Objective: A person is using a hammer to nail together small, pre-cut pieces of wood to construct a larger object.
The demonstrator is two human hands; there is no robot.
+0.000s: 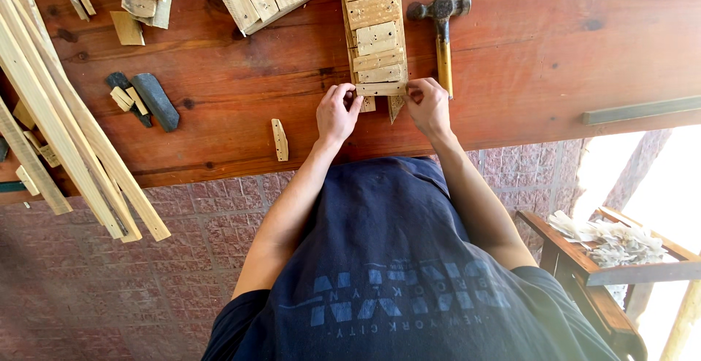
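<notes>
Both hands, left hand point(337, 113) and right hand point(428, 105), pinch the near end of a stiff, light-looking wooden slat panel point(374, 32) on the desk point(540, 47), beside a hammer point(441, 32).

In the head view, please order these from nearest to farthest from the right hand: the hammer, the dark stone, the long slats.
From the right hand:
1. Hammer, just beyond it, on the bench.
2. Dark stone, far across, past the left hand.
3. Long slats, at the bench's far left edge.
</notes>
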